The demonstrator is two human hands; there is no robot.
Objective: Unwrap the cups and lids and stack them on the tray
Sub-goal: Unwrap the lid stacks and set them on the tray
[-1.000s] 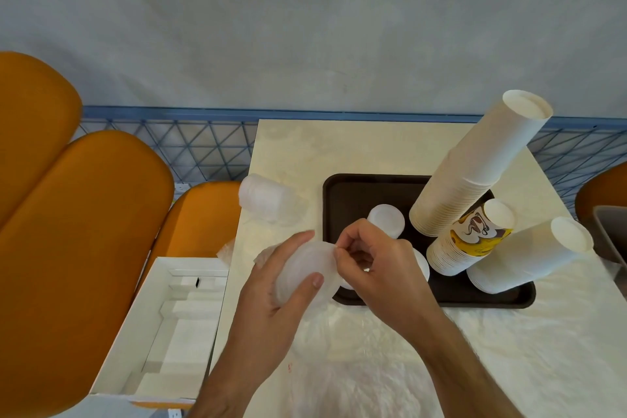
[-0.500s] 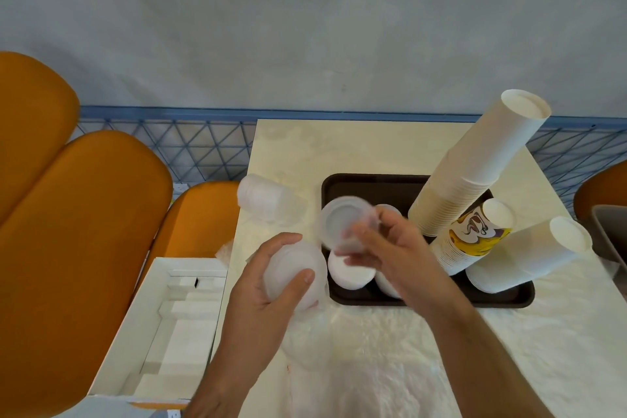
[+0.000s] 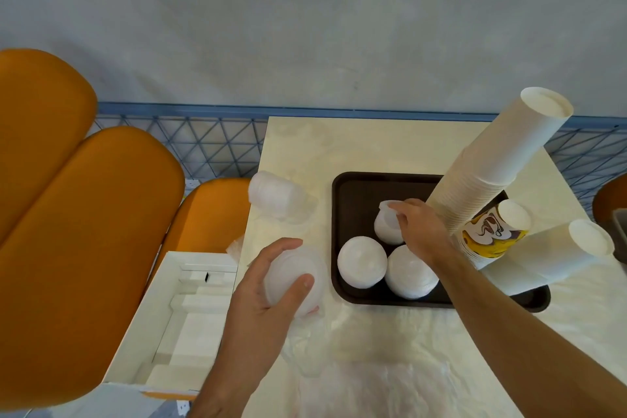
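A dark brown tray point(image 3: 349, 193) lies on the cream table. Three short stacks of white lids stand in its front left part. My right hand point(image 3: 419, 226) is over the rear lid stack point(image 3: 386, 231), fingers pinching the top lid there. The other two lid stacks point(image 3: 361, 261) point(image 3: 409, 273) stand in front of it. My left hand point(image 3: 268, 285) grips a wrapped bundle of lids point(image 3: 295, 273) left of the tray. Tall stacks of white paper cups point(image 3: 498, 159) lean on the tray's right side, one stack with a yellow printed cup point(image 3: 492, 234).
Another wrapped lid bundle point(image 3: 276, 195) lies at the table's left edge. Crumpled clear plastic wrap point(image 3: 356, 370) covers the near table. A white open box point(image 3: 183, 319) sits on the orange seats point(image 3: 84, 231) to the left. A blue wire fence point(image 3: 190, 142) runs behind.
My right hand pulled a lid off the bundle in my left hand, carried it right and away from me, and now sets it on the rear stack in the tray. The left hand stayed put.
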